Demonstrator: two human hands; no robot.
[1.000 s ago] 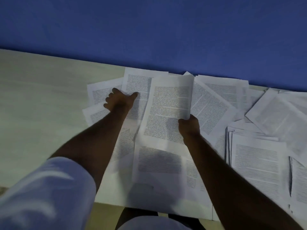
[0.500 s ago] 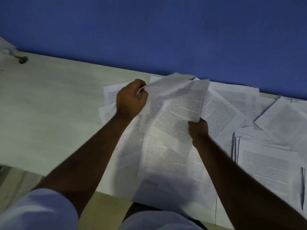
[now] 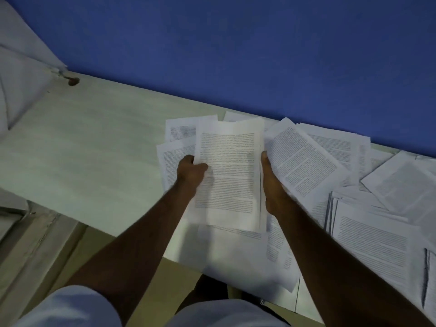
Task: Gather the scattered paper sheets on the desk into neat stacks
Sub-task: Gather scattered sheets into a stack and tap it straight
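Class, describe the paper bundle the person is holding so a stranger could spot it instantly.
Find the pale desk under the blue wall. Amid its scattered sheets, the held bundle sits between the left hand and right hand, alone lifted and squared.

No word, number or brand can be read. Dense lines of printed text are seen on the held sheets (image 3: 227,171), but the letters are too small and blurred to be made out. The same unreadable print is carried by the loose sheet (image 3: 304,161) just to the right of the held sheets, by the sheets (image 3: 175,147) to their left, and by the stack (image 3: 375,244) further right and nearer.
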